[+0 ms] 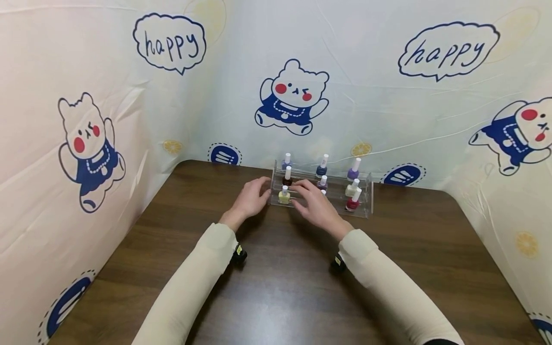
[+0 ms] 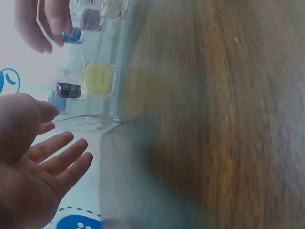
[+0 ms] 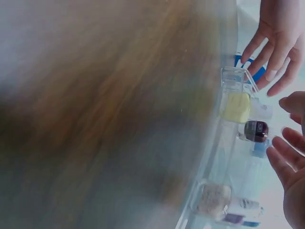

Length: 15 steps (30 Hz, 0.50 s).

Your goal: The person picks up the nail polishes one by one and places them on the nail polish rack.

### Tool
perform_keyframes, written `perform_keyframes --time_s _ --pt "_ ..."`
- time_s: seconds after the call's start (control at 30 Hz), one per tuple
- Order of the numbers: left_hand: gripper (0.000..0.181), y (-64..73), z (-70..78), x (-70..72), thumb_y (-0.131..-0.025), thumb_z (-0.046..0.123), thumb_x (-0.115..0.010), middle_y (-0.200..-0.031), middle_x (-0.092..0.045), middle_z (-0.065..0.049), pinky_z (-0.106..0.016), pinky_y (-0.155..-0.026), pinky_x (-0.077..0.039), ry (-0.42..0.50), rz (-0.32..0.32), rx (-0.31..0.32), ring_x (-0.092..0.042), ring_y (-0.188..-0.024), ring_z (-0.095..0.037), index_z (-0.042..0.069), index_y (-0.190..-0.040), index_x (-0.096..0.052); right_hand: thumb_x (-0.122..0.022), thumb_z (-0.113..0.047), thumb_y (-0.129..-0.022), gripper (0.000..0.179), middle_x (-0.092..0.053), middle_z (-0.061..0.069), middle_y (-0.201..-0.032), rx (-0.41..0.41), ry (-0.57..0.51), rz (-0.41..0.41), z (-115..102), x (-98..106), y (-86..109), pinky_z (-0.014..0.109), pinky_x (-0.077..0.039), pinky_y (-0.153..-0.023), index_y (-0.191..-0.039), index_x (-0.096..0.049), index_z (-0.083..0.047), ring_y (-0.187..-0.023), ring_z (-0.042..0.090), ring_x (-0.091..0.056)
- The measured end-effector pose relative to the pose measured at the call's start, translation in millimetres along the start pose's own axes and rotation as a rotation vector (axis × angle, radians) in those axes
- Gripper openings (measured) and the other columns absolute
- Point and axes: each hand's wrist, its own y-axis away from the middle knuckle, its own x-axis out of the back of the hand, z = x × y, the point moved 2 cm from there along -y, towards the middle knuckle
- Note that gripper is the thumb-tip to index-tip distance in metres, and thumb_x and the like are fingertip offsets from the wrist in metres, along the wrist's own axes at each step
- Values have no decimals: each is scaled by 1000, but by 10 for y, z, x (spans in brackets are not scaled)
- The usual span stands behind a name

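Observation:
A clear tiered stand (image 1: 336, 209) holds several nail polish bottles in rows. At its left end, a yellow nail polish (image 1: 283, 196) stands in front of a dark brown one (image 1: 287, 181). My left hand (image 1: 250, 199) is beside that end, fingers spread and nothing in them, as the left wrist view confirms. In front of the stand, my right hand (image 1: 318, 207) reaches left with fingers loosely bent, near the yellow and brown bottles. The right wrist view shows a gap between its fingers (image 3: 282, 160) and thumb. It partly hides the pale front-middle bottle (image 3: 214, 200).
At the stand's right end are a red nail polish (image 1: 352, 203), a whitish one (image 1: 351, 188) and a purple one (image 1: 354, 171). A dark blue bottle (image 1: 321, 168) is in the back row. Behind the brown wooden table (image 1: 276, 287) hangs a printed cloth (image 1: 366, 110).

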Motion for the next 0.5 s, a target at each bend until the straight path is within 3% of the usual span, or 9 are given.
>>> perform_keyframes --time_s 0.23,0.5 --pt "44 125 46 124 -105 24 -59 -146 -57 -13 -52 -110 -45 -179 -19 -44 -54 -134 -31 10 -146 -54 -71 -20 -98 40 -58 10 -134 23 109 -57 21 163 313 46 -54 -97 -134 -64 -6 -118 26 -60" --pt "58 263 35 206 -102 41 -61 -156 -47 -11 -57 -115 -38 -361 -79 -178 -41 -144 -33 12 -151 -51 -71 -26 -98 50 -55 14 -140 -12 182 -140 126 295 680 50 -52 -102 -142 -58 -6 -122 30 -59"
